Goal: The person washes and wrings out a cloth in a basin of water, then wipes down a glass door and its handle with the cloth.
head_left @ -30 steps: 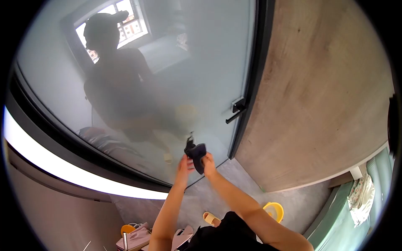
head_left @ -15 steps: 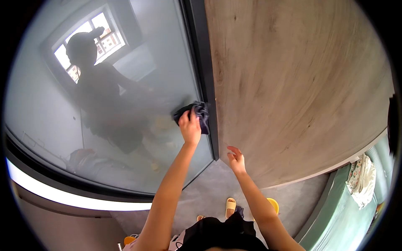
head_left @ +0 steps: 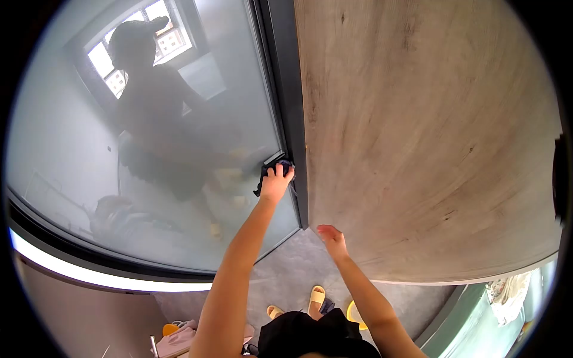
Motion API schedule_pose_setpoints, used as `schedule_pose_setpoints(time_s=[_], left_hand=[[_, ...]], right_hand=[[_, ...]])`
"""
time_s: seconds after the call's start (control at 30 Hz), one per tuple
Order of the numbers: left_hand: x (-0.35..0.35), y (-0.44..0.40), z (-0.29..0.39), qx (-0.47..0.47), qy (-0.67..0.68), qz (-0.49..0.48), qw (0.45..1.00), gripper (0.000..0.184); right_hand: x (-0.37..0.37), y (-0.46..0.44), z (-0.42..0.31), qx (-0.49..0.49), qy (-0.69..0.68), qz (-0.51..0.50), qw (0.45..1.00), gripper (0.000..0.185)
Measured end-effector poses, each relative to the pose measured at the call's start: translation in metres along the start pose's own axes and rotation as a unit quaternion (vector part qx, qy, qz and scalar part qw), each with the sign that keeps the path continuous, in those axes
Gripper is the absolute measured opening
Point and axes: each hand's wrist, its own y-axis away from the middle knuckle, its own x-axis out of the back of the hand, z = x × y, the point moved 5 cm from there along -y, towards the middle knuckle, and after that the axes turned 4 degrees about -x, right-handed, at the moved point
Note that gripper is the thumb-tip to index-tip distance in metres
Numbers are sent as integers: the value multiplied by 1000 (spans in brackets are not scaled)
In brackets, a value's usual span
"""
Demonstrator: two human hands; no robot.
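My left hand [head_left: 275, 185] is closed on a dark cloth [head_left: 262, 177], pressing it at the right edge of a frosted glass door [head_left: 239, 119]. The cloth lies around a small grey door handle [head_left: 274, 157] beside the dark frame [head_left: 289, 113]. Part of the cloth is hidden under my fingers. Lower and to the right, my right hand [head_left: 332, 238] hangs with nothing in it, near the bottom left of a wood-grain panel [head_left: 418, 131]. Its fingers point left and look loosely open, partly blurred.
Below are a grey floor [head_left: 280, 256], a yellow slipper [head_left: 317, 294] on my foot, and a yellow basin [head_left: 353, 314] partly behind my right arm. A pale green surface with a patterned cloth [head_left: 507, 295] is at the lower right. Pink and orange items [head_left: 177, 340] sit lower left.
My left hand with the cloth has shifted slightly right and down onto the handle, which now shows. My right hand has dropped a little. The view has shifted slightly.
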Motion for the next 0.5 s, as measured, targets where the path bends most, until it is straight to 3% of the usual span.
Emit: schedule_pose_setpoints(time_s=[0.1,0.13,0.17,0.27,0.4,0.5], left_hand=[[-14,35,-22,40,75,-50,995,34],[-1,43,-31,23,89,-8,996,39],[-4,45,-31,53,82,-28,995,40],[-4,25,-28,129,51,-85,987,46],[-12,-8,-18,211,152,-176,950,49],[-8,-1,-26,153,185,-156,958,50]], right_hand=[[-10,-6,17,-27,22,-37,999,19],[-10,-7,21,-39,24,-43,998,20],[-11,-8,24,-48,25,-47,997,21],[-13,-13,28,-61,12,-47,997,22],[-11,-13,23,-96,-25,-40,994,23],[-18,-10,27,-135,-46,-38,989,23]])
